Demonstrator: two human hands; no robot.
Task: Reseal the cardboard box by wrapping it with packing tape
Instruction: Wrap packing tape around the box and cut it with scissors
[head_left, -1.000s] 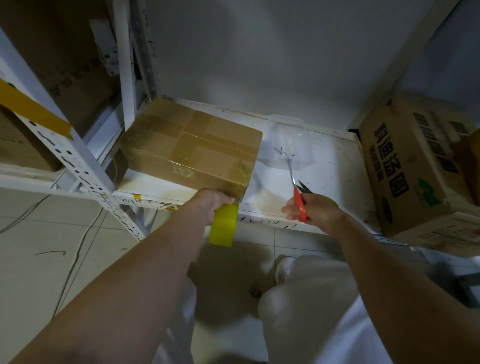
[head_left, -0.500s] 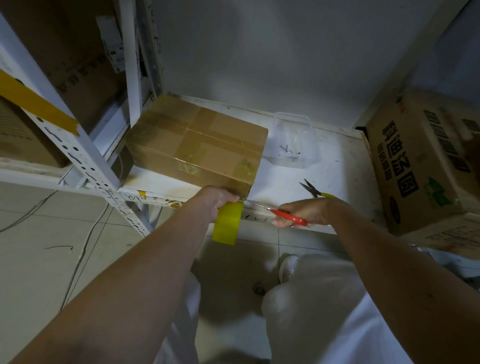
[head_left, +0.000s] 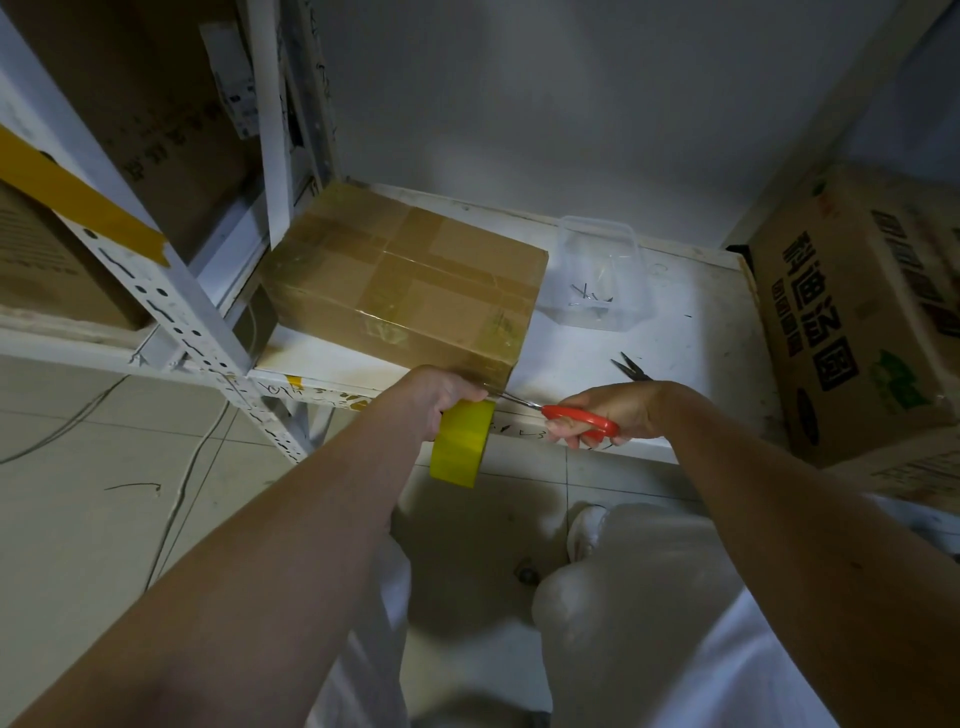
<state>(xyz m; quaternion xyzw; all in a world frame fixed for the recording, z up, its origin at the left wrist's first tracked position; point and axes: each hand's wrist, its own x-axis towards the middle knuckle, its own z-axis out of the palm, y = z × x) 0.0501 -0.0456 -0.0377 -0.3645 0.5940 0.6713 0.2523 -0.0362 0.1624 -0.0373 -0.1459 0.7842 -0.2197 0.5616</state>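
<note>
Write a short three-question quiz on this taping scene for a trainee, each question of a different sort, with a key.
1. True or false: the right hand holds red-handled scissors.
2. What does the left hand hold? A) a yellow tape roll B) a knife C) a marker
3. Fill in: the clear plastic tub stands to the ____ of the taped cardboard box on the white shelf.

Key: 1 true; 2 A; 3 right.
</note>
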